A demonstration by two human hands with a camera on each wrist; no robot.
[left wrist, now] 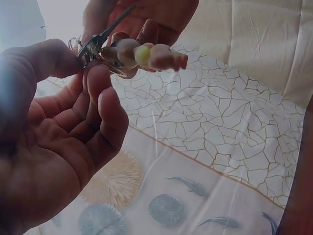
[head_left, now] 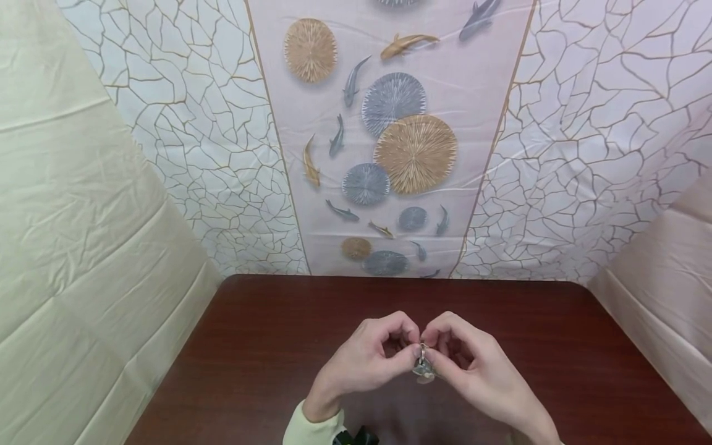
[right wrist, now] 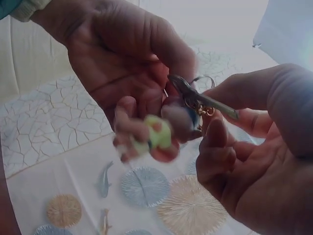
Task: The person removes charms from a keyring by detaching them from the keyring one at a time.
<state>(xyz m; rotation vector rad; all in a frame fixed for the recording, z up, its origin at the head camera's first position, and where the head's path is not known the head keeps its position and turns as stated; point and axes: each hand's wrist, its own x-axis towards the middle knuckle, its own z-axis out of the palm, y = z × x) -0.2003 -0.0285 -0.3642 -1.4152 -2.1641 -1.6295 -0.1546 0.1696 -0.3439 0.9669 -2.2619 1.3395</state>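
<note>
Both hands meet over the table at a small keychain. My left hand pinches its metal ring between thumb and fingertips. From the other side my right hand pinches at the same ring, thumb and forefinger close to the left ones. A narrow, flat metal piece that looks like a key sticks out from the ring; in the right wrist view this key points to the right. A small toy figure with a yellow-green part dangles from the ring, blurred. The fingers hide part of the ring.
Below the hands lies a dark red-brown wooden table. A patterned cloth with fish and round motifs hangs behind it. Plain pale cloth walls stand at the left and right. A black device sits at the left wrist.
</note>
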